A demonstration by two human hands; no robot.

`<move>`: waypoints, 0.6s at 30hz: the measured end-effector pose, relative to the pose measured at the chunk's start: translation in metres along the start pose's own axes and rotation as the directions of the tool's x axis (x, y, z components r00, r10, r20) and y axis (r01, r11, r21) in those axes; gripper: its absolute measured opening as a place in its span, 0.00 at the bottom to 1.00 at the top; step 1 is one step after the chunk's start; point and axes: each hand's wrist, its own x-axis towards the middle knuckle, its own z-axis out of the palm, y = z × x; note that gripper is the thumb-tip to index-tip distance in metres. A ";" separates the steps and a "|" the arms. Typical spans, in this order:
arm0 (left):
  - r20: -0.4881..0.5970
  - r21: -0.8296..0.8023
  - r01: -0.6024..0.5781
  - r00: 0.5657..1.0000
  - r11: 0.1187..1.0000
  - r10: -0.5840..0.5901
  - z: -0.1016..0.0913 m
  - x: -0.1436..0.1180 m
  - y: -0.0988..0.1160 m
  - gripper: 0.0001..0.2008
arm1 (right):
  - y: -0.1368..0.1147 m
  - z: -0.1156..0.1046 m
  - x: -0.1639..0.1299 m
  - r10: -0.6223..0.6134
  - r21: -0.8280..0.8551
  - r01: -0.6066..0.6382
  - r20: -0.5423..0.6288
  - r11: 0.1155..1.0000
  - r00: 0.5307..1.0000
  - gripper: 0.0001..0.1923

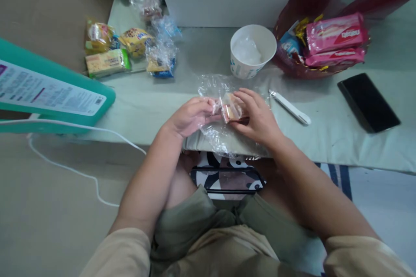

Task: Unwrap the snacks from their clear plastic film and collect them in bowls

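Both hands meet at the table's near edge [162, 108]: the left hand [190, 117] pinches the crinkly clear wrapper [212, 88], while the right hand [256, 117] has its grip closed around the small wrapped snack [233, 111]. It looks light, slippery and crushable, best held by its firmer sides.

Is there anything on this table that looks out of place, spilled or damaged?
Nothing looks spilled or broken. The left hand and right hand hold a small wrapped snack in clear plastic wrap. The only untidy spot is the loose pile of snack packets at the table's far left.
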 end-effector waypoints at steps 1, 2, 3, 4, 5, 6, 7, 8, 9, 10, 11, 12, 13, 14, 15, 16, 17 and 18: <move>0.021 -0.080 0.021 1.000 0.997 -0.019 0.002 0.001 0.000 0.07 | 0.001 0.000 0.001 0.012 0.028 -0.011 -0.011 1.000 1.000 0.36; 0.038 -0.129 0.043 0.999 0.991 -0.039 0.003 0.002 -0.001 0.07 | 0.003 -0.001 0.001 0.019 0.060 -0.018 -0.021 0.998 1.000 0.35; 0.047 -0.147 0.060 0.997 0.987 -0.054 0.004 0.003 0.000 0.06 | 0.004 -0.002 0.001 0.028 0.099 -0.025 -0.027 0.995 0.999 0.35; 0.044 -0.143 0.068 0.997 0.987 -0.062 0.005 0.004 0.001 0.05 | 0.006 -0.004 0.000 0.042 0.147 -0.038 -0.026 0.988 0.999 0.34; 0.031 -0.125 0.075 0.997 0.989 -0.072 0.006 0.005 0.002 0.05 | 0.008 -0.007 -0.001 0.066 0.198 -0.061 -0.017 0.978 0.998 0.34; 0.010 -0.101 0.080 0.997 0.992 -0.080 0.007 0.006 0.003 0.04 | 0.010 -0.009 -0.003 0.099 0.247 -0.095 -0.004 0.964 0.995 0.34; -0.018 -0.075 0.082 0.996 0.994 -0.083 0.009 0.008 0.005 0.04 | 0.012 -0.011 -0.005 0.138 0.288 -0.135 0.008 0.948 0.990 0.33; -0.047 -0.049 0.078 0.996 0.996 -0.080 0.010 0.009 0.007 0.05 | 0.014 -0.014 -0.008 0.181 0.321 -0.175 0.011 0.931 0.983 0.33; -0.074 -0.021 0.070 0.995 0.997 -0.071 0.012 0.011 0.009 0.06 | 0.015 -0.016 -0.011 0.222 0.349 -0.208 0.000 0.914 0.975 0.32; -0.093 0.005 0.060 0.994 0.998 -0.059 0.014 0.012 0.010 0.06 | 0.017 -0.019 -0.014 0.257 0.371 -0.232 -0.019 0.899 0.966 0.32; -0.107 0.025 0.046 0.993 0.999 -0.043 0.016 0.013 0.011 0.07 | 0.019 -0.022 -0.018 0.288 0.388 -0.249 -0.044 0.887 0.957 0.32; -0.115 0.034 0.032 0.993 0.999 -0.028 0.018 0.015 0.011 0.08 | 0.019 -0.026 -0.021 0.320 0.400 -0.264 -0.077 0.878 0.944 0.31; -0.116 0.032 0.023 0.993 0.999 -0.019 0.019 0.016 0.011 0.08 | 0.019 -0.032 -0.023 0.350 0.406 -0.278 -0.115 0.871 0.930 0.31; -0.111 0.019 0.020 0.994 1.000 -0.017 0.021 0.017 0.011 0.08 | 0.018 -0.040 -0.024 0.378 0.404 -0.289 -0.158 0.868 0.912 0.29; -0.104 -0.002 0.022 0.994 1.000 -0.022 0.021 0.018 0.010 0.08 | 0.015 -0.050 -0.024 0.401 0.396 -0.301 -0.197 0.867 0.895 0.27; -0.098 -0.030 0.032 0.995 0.999 -0.034 0.022 0.018 0.010 0.07 | 0.012 -0.061 -0.022 0.418 0.385 -0.312 -0.229 0.868 0.879 0.24; -0.094 -0.059 0.046 0.994 0.997 -0.051 0.022 0.018 0.010 0.06 | 0.008 -0.074 -0.019 0.429 0.378 -0.318 -0.259 0.870 0.866 0.21; -0.094 -0.089 0.062 0.993 0.994 -0.070 0.022 0.018 0.010 0.05 | 0.004 -0.088 -0.012 0.438 0.372 -0.325 -0.278 0.869 0.855 0.18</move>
